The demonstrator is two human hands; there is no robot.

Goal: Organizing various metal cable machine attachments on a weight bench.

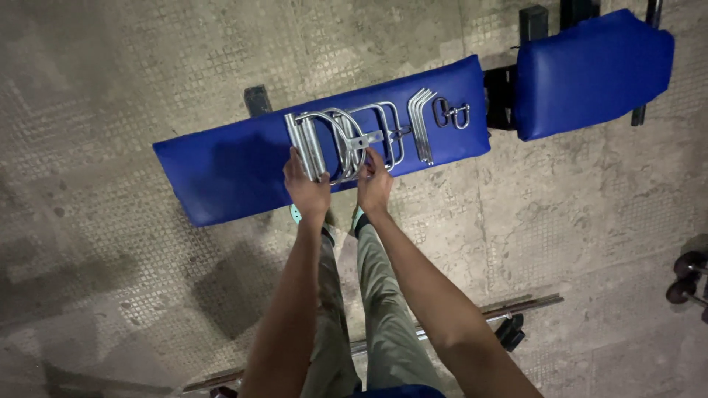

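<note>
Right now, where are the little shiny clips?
In the head view, the small metal clips lie on the blue bench pad, right of the bent rods, near the pad's right end.

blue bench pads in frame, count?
2. Long pad lies across the middle under the metal handles, where both hands rest. Shorter pad is at top right, past a gap.

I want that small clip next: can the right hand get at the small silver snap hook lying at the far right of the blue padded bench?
Probably yes. The small silver snap hook lies bare on the blue padded bench, with only bent metal rods between it and the right hand, which rests on the curved chrome cable handles.
</note>
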